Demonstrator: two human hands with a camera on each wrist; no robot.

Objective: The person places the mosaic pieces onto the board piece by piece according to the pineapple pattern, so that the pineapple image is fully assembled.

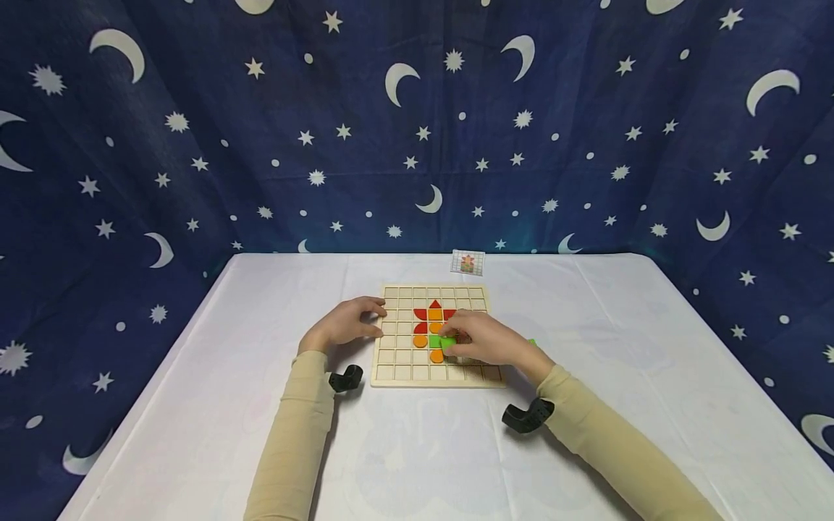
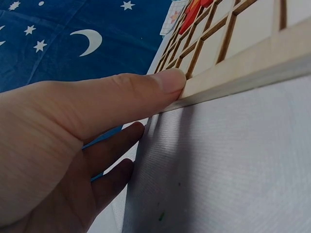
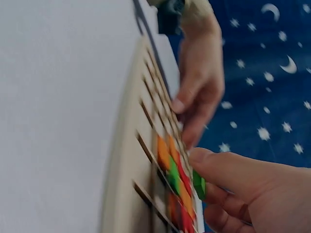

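Observation:
A wooden grid board lies flat on the table, with red, orange and green pieces set in its squares. My right hand is over the board's middle and pinches a green tile between thumb and fingers. That tile overlaps a green square in the grid in the head view. Orange discs and red petal-shaped pieces sit close by. At the board's left edge rests my left hand, its thumb touching the frame and its fingers loosely spread. My right hand hides part of the pattern.
Behind the board lies a small card printed with a coloured grid pattern. Another green piece peeks out beyond my right wrist. The white table meets a dark blue curtain with moons and stars.

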